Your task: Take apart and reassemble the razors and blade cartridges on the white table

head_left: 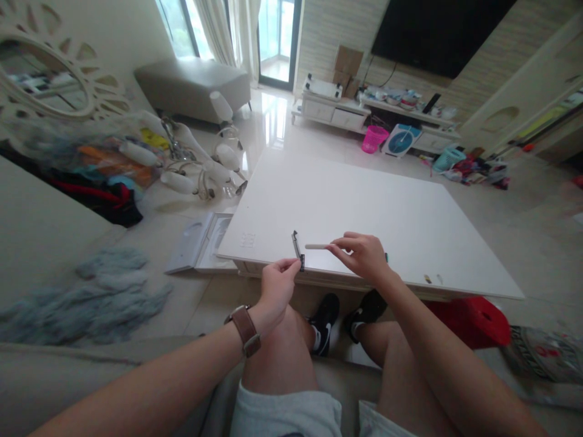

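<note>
Two-Handed Fingertip Hold

Head view: Pinches black piece in left hand, fingertips together, by near edge of white table; cannot tell whether joined to metal piece. Pinches pale stick in right hand, over table. Move slowly; hold stick level.

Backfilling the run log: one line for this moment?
left hand: pinching small dark piece | right hand: holding pale stick over white table

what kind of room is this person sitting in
Most likely a home living room: a large flat-screen TV hangs on the wall above a low white TV cabinet, and a padded bench sits near the curtained window.
</note>
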Demonstrator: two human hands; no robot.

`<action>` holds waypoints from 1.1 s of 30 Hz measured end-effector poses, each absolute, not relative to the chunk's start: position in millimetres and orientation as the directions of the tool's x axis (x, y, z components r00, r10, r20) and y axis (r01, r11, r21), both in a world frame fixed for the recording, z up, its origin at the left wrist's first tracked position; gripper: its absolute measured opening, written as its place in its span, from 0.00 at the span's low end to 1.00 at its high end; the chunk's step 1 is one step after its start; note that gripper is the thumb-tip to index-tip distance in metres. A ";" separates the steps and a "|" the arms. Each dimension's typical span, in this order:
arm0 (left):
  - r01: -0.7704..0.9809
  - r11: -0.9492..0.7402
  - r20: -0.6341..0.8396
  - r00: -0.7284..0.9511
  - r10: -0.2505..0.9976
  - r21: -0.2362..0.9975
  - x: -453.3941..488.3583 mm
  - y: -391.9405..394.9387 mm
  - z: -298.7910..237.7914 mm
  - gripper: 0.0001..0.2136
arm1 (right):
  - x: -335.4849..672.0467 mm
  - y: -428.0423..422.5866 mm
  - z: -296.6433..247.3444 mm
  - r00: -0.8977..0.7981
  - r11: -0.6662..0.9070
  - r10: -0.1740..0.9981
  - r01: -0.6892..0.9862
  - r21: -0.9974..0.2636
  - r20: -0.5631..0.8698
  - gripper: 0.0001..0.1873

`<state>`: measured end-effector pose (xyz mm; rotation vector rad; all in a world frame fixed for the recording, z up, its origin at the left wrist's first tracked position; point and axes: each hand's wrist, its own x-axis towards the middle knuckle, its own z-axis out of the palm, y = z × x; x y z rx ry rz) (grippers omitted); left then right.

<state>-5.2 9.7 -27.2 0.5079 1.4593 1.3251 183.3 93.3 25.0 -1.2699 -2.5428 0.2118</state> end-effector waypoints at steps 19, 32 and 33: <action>-0.340 0.274 -0.391 -0.346 0.853 0.900 -4.7 9.6 -27.7 0.12 | 186.1 93.0 30.3 -0.779 0.724 0.627 0.589 -0.359 -0.012 0.22; -0.308 0.297 -0.399 -0.357 0.845 0.904 -5.0 9.2 -28.8 0.11 | 182.0 92.1 26.0 -0.717 0.681 0.696 0.643 -0.351 0.038 0.25; -0.306 0.302 -0.404 -0.361 0.841 0.903 -4.8 8.8 -28.7 0.11 | 182.8 93.0 26.2 -0.728 0.689 0.685 0.635 -0.349 0.028 0.26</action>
